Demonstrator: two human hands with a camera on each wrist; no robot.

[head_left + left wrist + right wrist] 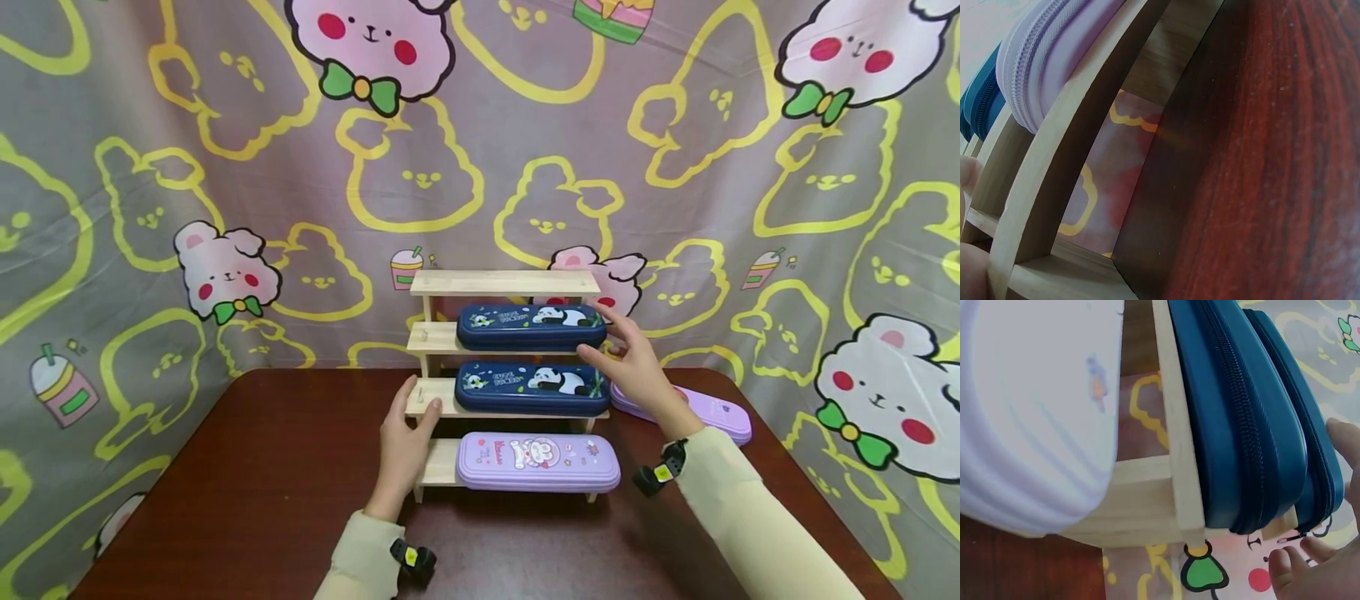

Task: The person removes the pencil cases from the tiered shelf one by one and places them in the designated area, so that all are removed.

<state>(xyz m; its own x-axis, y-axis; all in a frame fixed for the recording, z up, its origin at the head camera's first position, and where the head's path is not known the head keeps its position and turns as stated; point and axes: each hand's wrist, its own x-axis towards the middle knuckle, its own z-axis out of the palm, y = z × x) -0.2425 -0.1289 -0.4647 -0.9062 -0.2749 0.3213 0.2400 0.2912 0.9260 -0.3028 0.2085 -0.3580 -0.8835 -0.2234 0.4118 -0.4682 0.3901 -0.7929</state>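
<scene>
A stepped wooden stand [504, 283] carries three zippered pencil cases. The lilac pencil case [536, 462] with a cartoon print lies on its lowest step. On the two steps above lie a dark blue panda pencil case [495, 389] and another like it, the upper panda pencil case [517, 327]. My right hand [637, 362] is at the right end of the upper panda case, thumb and fingers spread around that end; in the right wrist view the thumb is apart from it. At the stand's left side, my left hand [405, 446] has thumb and fingers spread beside the step ends, apparently touching them.
Another lilac pencil case [720, 414] lies on the dark red-brown table [285, 467] right of the stand, partly behind my right arm. The stand's top step bears nothing. A patterned curtain [300, 192] hangs behind and at both sides.
</scene>
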